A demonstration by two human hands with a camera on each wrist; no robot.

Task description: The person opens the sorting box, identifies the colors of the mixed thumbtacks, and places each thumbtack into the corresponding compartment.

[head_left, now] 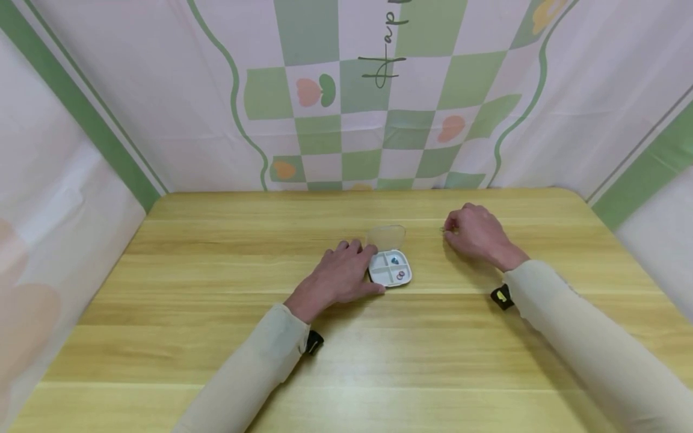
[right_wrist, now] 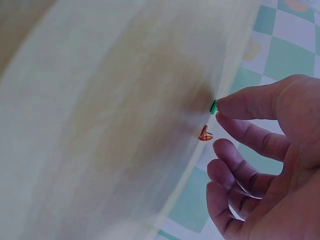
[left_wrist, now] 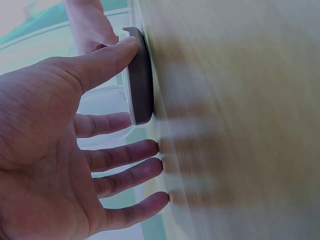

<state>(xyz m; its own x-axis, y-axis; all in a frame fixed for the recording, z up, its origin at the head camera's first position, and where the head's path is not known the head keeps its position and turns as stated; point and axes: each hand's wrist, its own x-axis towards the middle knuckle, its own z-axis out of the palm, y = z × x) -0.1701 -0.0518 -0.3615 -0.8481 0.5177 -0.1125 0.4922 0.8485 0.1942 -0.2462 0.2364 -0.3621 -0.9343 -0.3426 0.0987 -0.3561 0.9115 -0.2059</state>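
Note:
A small white pill box [head_left: 382,276] with several compartments lies on the table, its clear lid [head_left: 387,238] raised at the back. My left hand [head_left: 343,273] grips the box, thumb on the near side and index finger on the far side; the other fingertips touch the table. Inside, a small blue piece [head_left: 394,261] and pinkish rings [head_left: 400,275] occupy the right compartments. Farther right, my right hand [head_left: 475,233] pinches a tiny green earring [right_wrist: 214,106] at the tabletop between thumb and index finger. An orange earring [right_wrist: 205,134] lies beside it, below the fingertips.
The wooden table [head_left: 216,313] extends around both hands. A checkered cloth [head_left: 363,132] hangs behind its far edge, and pale cloth with green bands [head_left: 81,96] flanks the sides. Black straps [head_left: 502,296] show at the sleeve cuffs.

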